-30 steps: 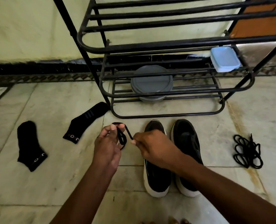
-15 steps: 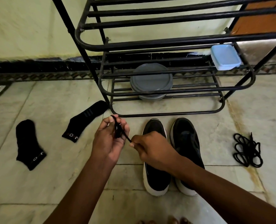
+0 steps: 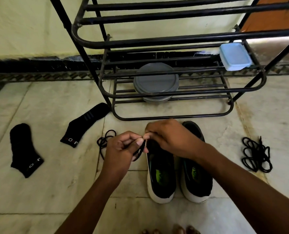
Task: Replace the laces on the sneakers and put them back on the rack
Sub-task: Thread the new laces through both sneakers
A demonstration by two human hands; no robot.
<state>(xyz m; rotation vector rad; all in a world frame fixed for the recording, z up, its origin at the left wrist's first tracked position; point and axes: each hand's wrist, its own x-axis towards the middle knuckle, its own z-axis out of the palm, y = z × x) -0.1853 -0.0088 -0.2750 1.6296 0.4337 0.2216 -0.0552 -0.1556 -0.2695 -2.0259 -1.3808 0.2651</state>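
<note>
Two black sneakers with white soles stand side by side on the floor, the left sneaker and the right sneaker, toes toward the black metal rack. My left hand and my right hand meet above the left sneaker's toe, and both pinch a black lace. The lace's slack lies in loops on the floor left of my left hand. A second black lace lies coiled to the right of the sneakers.
Two black socks lie on the floor at left, one sock far left and another sock by the rack's foot. The rack's low shelves hold a grey round lidded container and a light blue box. Toes show at the bottom edge.
Both hands moved right and closer together over the left sneaker's toe. Lace that was bunched at my left hand now trails in loops on the floor to its left.
</note>
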